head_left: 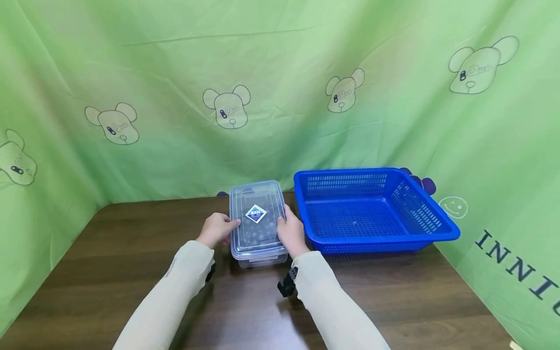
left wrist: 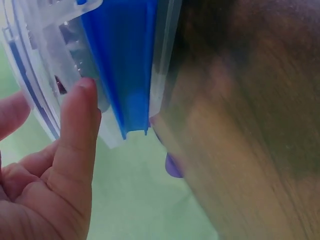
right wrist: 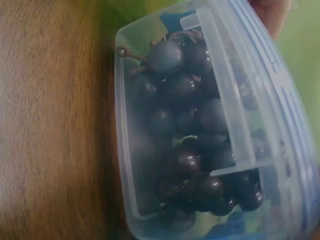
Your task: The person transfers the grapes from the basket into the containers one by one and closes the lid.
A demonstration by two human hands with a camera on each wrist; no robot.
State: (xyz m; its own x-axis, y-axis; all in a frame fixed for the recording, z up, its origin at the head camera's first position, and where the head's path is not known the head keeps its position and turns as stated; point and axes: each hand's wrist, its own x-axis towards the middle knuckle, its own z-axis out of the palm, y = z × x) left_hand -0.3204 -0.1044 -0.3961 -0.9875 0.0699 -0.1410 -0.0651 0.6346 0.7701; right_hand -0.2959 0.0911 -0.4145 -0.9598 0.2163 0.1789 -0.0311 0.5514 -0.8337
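Note:
A clear plastic food box (head_left: 258,194) with a blue-edged lid is held between both hands. A diamond-shaped sticker (head_left: 256,213) marks the lid. At the left side, the left hand (head_left: 216,228) grips the box with its thumb on the lid's edge; in the left wrist view its index finger lies against the side wall. The right hand (head_left: 292,234) holds the opposite side, thumb over the lid. Through the wall in the right wrist view, dark round grapes (right wrist: 185,160) with brown stems (right wrist: 132,55) fill much of the box.
A blue plastic basket (head_left: 380,239) with slotted walls stands right of the box, close to the right hand. Both are at the back of the brown wooden table (head_left: 131,253). A green printed curtain (head_left: 280,141) hangs behind and at both sides.

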